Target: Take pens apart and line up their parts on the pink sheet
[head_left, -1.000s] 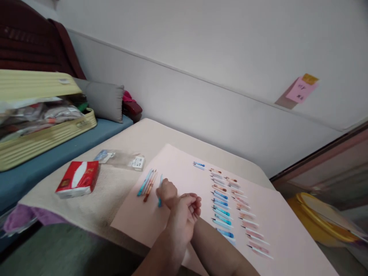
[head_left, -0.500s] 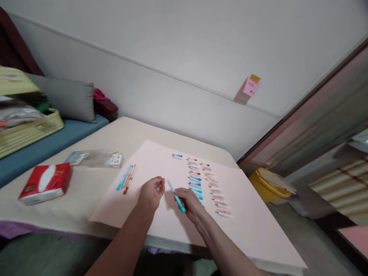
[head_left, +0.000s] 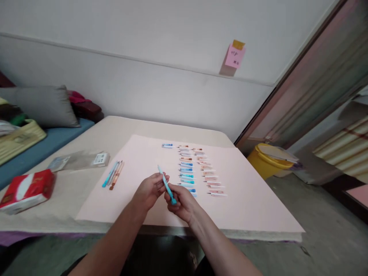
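At the bottom centre of the frame, two bare forearms reach in from the lower edge. The right hand is curled closed around the brighter lower end of a blue pen. The left hand pinches the pen's shaft with thumb and fingertips, its other fingers loosely bent. The pen is held just above a large pink sheet. Its long axis runs diagonally, and the pale tip points to the upper left, away from the person.

Further back on the sheet, small blue and orange pieces lie in neat rows. A few loose pens lie to the left. On the beige surface at the left edge sit a red tissue pack and a clear packet. A pink sticky note is on the far wall.
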Demonstrator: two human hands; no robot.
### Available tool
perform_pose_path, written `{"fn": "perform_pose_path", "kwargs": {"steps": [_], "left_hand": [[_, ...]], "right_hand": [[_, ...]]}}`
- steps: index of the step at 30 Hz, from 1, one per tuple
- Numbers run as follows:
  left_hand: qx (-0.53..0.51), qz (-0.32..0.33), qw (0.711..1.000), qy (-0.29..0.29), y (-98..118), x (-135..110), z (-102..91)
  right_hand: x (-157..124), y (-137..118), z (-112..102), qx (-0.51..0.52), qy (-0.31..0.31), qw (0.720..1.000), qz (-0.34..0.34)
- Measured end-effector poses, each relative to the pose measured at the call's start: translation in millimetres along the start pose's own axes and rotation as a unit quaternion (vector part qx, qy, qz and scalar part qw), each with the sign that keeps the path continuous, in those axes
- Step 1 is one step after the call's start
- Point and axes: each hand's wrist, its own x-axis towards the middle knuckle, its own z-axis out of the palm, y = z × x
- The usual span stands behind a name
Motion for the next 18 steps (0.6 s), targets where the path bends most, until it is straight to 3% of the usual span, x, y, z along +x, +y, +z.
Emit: {"fn": "perform_pose_path", "kwargs": {"steps": [4, 10, 14, 18], "left_hand": [[0.001, -0.007, 0.998, -0.060, -0.1, 0.9, 5.6], [-0.044, 0.032, 0.999, -0.002, -0.6, 5.0, 6.9], [-0.035, 0.051, 0.998, 0.017, 1.3, 6.4, -0.2], [-0.002, 0.060, 0.997, 0.048, 0.6, 8.0, -5.9]], "right_hand": [[-5.0, -9.2, 3.4, -0.005, -0.019, 0.999, -0.041], [-4.8, -10.4, 7.1, -0.003, -0.049, 0.998, -0.028], [-4.0, -2.6, 12.0, -0.076, -0.005, 0.993, -0.085], [-3.7, 4.9, 18.0, -0.184, 0.054, 0.969, -0.156]]}}
